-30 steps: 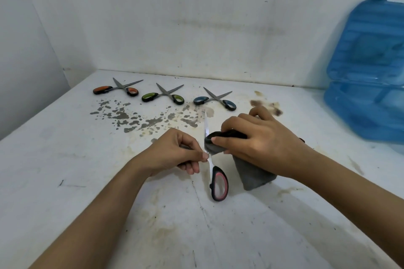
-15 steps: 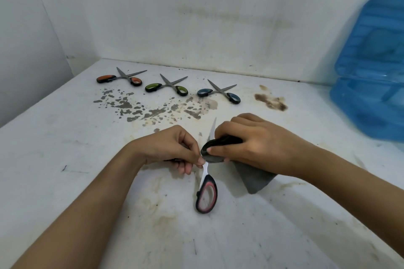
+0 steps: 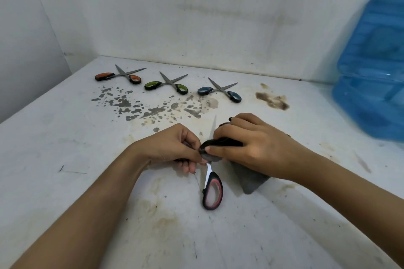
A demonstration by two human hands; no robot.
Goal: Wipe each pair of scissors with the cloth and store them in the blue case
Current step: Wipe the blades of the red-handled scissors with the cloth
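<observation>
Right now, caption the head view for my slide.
Both hands wipe red-handled scissors with grey cloth; three pairs wait.

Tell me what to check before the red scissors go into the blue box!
1. Left hand has a firm grip on the red-handled scissors: ok, fingers pinch them near the pivot.
2. Cloth is around the blade: ok, the right hand presses it there.
3. Blade is wiped clean: cannot tell, the cloth hides most of it.
4. Scissors are closed for storing: not ok, they are spread open.
5. Blue case is open and ready: ok, lid up, at the right.
6. Others waiting: ok, the orange pair, green pair and blue pair lie in a row.
</observation>
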